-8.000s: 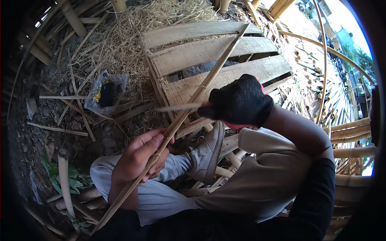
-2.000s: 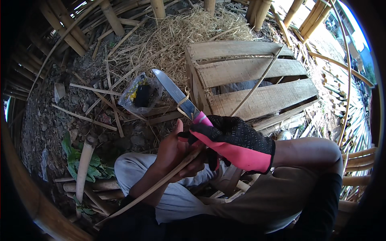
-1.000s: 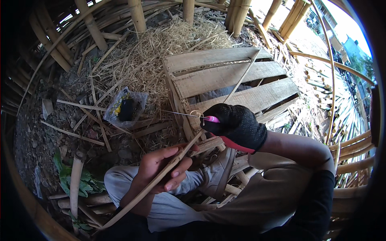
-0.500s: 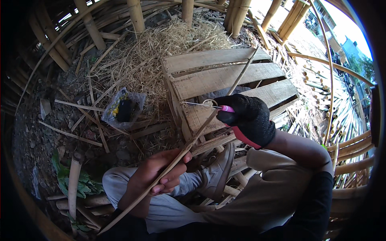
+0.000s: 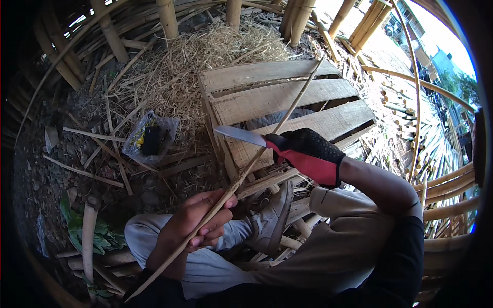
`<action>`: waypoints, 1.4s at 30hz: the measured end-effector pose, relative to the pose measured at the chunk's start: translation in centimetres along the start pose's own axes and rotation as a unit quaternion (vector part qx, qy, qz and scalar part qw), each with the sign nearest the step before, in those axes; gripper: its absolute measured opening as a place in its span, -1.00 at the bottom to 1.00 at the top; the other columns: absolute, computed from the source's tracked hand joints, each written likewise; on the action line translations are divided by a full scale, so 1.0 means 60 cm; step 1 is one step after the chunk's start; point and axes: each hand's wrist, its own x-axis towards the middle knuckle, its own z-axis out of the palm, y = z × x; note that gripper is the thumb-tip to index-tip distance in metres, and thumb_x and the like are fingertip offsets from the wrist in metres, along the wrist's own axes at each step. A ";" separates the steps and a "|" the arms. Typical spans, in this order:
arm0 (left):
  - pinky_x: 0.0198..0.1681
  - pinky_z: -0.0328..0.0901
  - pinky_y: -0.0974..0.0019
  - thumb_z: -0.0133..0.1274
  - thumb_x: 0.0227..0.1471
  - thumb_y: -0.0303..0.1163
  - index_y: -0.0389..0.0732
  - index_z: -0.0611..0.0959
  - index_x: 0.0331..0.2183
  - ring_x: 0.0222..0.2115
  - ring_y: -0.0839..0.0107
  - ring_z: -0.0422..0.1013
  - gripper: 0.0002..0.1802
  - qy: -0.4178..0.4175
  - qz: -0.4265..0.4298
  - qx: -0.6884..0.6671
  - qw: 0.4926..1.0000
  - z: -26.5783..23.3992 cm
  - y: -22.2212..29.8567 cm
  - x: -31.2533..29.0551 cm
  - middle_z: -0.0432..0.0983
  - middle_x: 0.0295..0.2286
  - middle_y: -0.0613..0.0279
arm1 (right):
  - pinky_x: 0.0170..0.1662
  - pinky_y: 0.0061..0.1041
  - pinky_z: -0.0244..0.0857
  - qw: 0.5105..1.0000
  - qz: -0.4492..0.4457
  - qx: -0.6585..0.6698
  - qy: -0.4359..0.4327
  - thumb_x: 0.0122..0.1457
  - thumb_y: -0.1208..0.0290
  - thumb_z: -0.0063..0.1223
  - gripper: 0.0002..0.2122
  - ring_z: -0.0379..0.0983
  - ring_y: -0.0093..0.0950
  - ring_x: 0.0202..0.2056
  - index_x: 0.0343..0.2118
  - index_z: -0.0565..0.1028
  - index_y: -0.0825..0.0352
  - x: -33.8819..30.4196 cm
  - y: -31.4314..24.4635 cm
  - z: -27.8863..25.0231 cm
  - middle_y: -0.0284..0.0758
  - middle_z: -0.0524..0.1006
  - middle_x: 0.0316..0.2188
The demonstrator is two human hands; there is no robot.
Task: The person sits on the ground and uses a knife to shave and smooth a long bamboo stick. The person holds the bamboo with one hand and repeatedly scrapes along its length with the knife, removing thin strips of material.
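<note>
My left hand point(image 5: 199, 222) is bare, its fingers wrapped around a long, thin bamboo strip point(image 5: 251, 165). The strip slants from the lower left, past my lap, up across a slatted wooden crate point(image 5: 287, 94). In a black and red glove, my right hand point(image 5: 306, 154) is closed on a knife point(image 5: 240, 135), whose handle is hidden in the grip. The blade points left, its flat face showing, and lies across the line of the strip. The gloved fingers are right beside the strip, above my left hand; whether they touch it I cannot tell.
Dry straw shavings point(image 5: 177, 74) pile up behind the crate. A clear plastic bag point(image 5: 150, 138) with dark and yellow contents rests on the ground at left, among loose bamboo slats. Bamboo posts point(image 5: 167, 19) stand behind; cut bamboo poles point(image 5: 436, 146) lie at right.
My right wrist has rotated, so the blade shows its flat face instead of its thin edge. The curled shaving by the blade is no longer visible. My left hand keeps its grip.
</note>
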 end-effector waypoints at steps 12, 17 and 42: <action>-0.94 -0.12 0.57 -0.50 0.36 -0.24 -0.26 0.32 -0.30 -0.96 0.64 0.09 -0.65 -0.008 0.000 -0.009 1.000 -0.012 0.016 -0.002 0.16 -0.82 0.38 | -0.30 -0.44 0.30 0.988 0.088 0.060 0.110 0.30 0.11 -0.18 -0.61 0.37 -0.46 -0.51 -0.41 0.52 0.35 0.034 0.042 -0.030 -0.26 0.46 -0.58; -0.94 -0.08 0.58 -0.47 0.36 -0.22 -0.26 0.32 -0.30 -0.95 0.62 0.13 -0.65 0.009 -0.010 0.039 0.999 -0.002 0.002 0.008 0.17 -0.83 0.38 | -0.43 -0.46 0.24 0.998 0.061 0.024 -0.024 0.29 0.02 -0.15 -0.56 0.30 -0.54 -0.57 -0.42 0.53 0.35 0.006 0.018 0.002 -0.34 0.39 -0.64; -0.91 -0.13 0.56 -0.45 0.36 -0.13 -0.14 0.33 -0.32 -0.94 0.65 0.02 -0.65 -0.003 -0.035 0.046 0.998 0.001 0.012 -0.002 0.11 -0.83 0.43 | -0.50 -0.62 0.31 0.966 0.092 0.220 0.102 0.27 0.14 -0.04 -0.69 0.44 -0.62 -0.56 -0.20 0.54 0.32 0.043 0.071 -0.038 -0.39 0.54 -0.52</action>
